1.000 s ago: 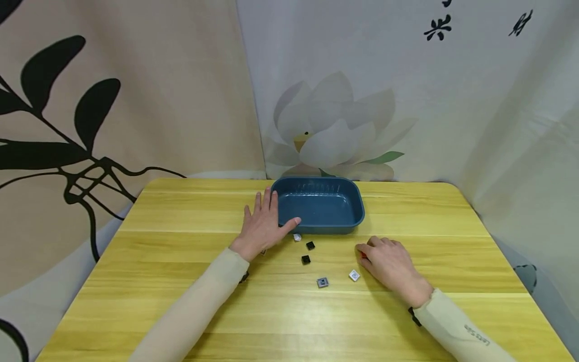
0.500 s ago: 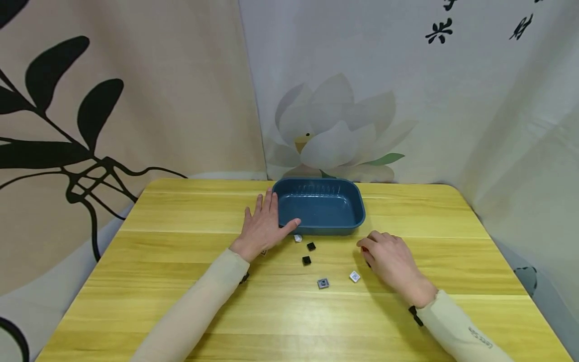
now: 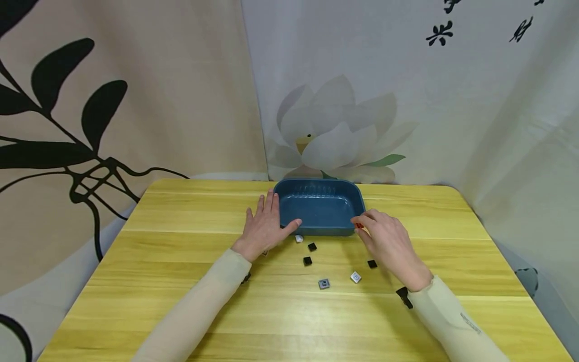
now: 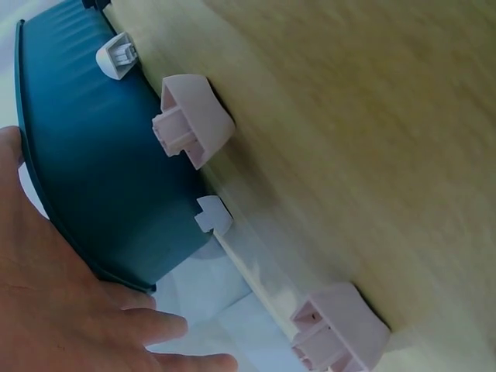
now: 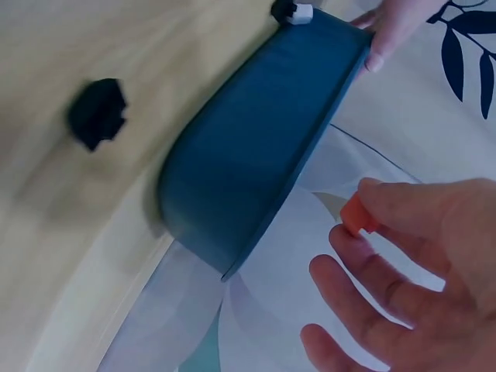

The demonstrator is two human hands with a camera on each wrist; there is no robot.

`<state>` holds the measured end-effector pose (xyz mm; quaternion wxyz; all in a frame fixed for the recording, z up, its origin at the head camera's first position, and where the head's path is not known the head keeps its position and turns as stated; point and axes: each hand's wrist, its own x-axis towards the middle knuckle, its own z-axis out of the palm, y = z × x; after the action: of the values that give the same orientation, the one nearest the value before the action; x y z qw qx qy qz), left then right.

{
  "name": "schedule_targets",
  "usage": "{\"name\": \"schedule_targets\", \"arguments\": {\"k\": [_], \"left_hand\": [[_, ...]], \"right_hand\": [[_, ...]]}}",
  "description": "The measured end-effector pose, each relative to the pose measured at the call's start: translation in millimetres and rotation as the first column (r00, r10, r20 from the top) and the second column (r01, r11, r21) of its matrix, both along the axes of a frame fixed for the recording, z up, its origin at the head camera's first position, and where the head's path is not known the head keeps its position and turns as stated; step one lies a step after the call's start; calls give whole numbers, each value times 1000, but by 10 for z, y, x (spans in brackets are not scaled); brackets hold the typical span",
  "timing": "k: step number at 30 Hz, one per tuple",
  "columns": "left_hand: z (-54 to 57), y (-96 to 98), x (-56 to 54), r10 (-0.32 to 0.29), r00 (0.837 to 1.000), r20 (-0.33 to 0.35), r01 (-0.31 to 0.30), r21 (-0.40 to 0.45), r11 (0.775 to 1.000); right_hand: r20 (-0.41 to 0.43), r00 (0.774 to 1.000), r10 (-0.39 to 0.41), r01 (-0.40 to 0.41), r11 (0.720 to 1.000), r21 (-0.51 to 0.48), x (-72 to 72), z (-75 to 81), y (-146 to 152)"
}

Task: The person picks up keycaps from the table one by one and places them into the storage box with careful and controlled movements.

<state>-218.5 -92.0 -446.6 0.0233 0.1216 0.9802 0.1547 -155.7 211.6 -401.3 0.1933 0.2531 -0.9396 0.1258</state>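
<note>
My right hand pinches an orange-red keycap between thumb and index finger, its other fingers loosely bent. In the head view it is at the front right corner of the blue rectangular basin. Spread and straight, my left hand rests at the basin's left side, thumb over the front rim. Pink keycaps lie on their sides near the left wrist. A white keycap sits close to the basin's front wall, with black keycaps nearer me.
Farther forward on the wooden table lie a grey keycap and a white keycap. Another black keycap is under the right forearm's side. A printed curtain hangs behind the table's back edge.
My right hand has lifted the red keycap off the table and moved it forward and left to the basin's corner, uncovering a black keycap. The left hand stays at the basin.
</note>
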Motion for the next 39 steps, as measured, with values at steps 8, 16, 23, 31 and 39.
{"name": "schedule_targets", "arguments": {"k": [8,16,23,31,39], "left_hand": [[-17,-9,-7,-1,1000,-3,1,3,1000],[-28,-6,-12,8,1000,2,-8,2,1000],[-16,0,-8,6,1000,1,-6,-6,1000],[-23,-2,-2,8,1000,-22,-8,-3,1000],[-29,4,-10,4,1000,-21,-5,-10,1000]], "right_hand": [[56,998,-9,11,999,-33,-218,33,-175],[113,993,-35,35,999,2,-480,25,-349],[216,974,-71,61,997,51,-696,-42,-461],[309,947,-91,53,990,130,-926,-152,-505],[406,908,-108,34,982,186,-1040,-200,-502]]}}
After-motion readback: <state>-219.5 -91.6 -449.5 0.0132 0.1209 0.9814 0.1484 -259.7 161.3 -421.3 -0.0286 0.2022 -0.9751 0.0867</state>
